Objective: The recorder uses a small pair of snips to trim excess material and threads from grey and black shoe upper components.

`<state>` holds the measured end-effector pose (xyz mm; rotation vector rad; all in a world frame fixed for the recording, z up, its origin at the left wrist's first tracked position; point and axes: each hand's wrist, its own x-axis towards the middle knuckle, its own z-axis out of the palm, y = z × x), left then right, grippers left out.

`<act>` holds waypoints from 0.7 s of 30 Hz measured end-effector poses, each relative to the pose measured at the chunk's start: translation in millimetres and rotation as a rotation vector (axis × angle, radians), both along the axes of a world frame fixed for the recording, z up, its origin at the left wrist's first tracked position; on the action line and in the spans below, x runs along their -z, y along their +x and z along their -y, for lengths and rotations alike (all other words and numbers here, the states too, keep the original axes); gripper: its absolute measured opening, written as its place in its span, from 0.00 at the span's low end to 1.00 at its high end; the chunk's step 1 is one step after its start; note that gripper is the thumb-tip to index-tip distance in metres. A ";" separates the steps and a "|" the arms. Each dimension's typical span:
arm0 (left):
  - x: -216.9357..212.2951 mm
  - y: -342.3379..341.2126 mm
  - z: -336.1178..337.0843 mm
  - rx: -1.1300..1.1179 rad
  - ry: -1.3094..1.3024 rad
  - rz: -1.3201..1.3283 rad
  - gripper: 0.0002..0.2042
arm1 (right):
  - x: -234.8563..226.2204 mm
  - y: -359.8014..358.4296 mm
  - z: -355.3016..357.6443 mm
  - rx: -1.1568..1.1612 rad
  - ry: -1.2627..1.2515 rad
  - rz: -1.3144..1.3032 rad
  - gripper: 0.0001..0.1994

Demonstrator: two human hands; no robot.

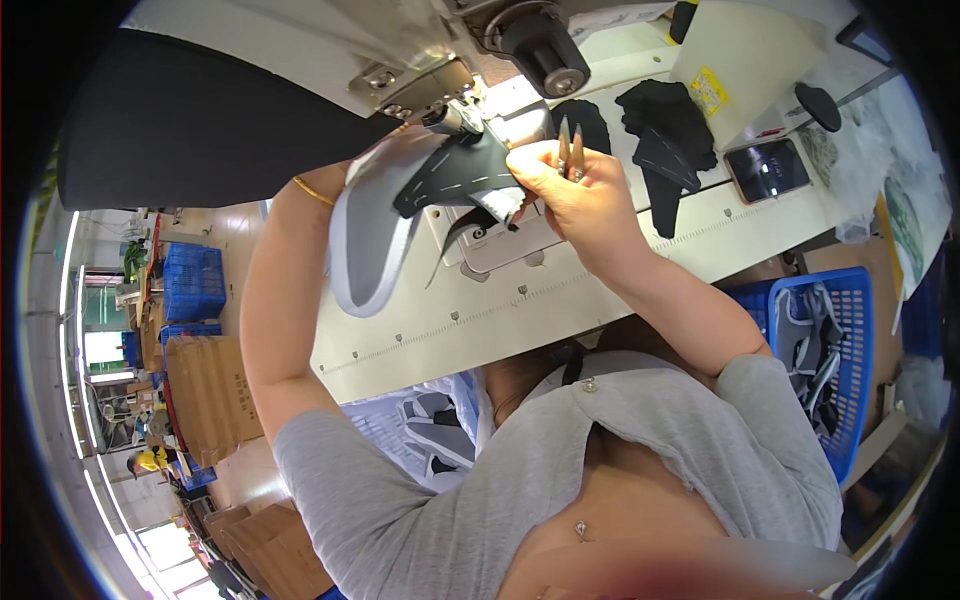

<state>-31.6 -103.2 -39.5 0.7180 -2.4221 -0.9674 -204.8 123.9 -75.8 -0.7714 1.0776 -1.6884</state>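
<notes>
A grey shoe upper (350, 250) with a black, white-stitched fabric piece (460, 175) lies under the sewing machine head (460, 95). My right hand (590, 200) pinches the black piece's right edge between thumb and forefinger. Two pointed metal blades, apparently thread snips (571, 150), stick up between the fingers of that same hand. My left hand (362, 165) reaches behind the upper's far left side, close to the needle area. The upper and the machine hide most of its fingers. A thin black strip (455, 235) hangs below the work.
Black cut pieces (665, 140) and a phone (765, 170) lie on the white table (430, 345) at right. A blue basket (850, 370) of uppers stands at lower right; more uppers (435, 430) sit beneath the table edge. A large dark panel (220, 120) blocks the upper left.
</notes>
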 end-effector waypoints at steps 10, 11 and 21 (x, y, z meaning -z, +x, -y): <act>-45.2 95.7 12.6 -0.172 -1.248 0.096 0.09 | 3.7 14.0 9.1 -0.077 -0.092 -0.022 0.07; -41.3 63.3 -20.3 -0.381 -0.976 -0.182 0.07 | 8.0 6.4 9.2 -0.040 -0.057 -0.037 0.07; 14.2 -12.3 -150.6 0.051 -0.849 -0.196 0.15 | 1.3 10.2 -2.3 -0.043 -0.098 -0.036 0.08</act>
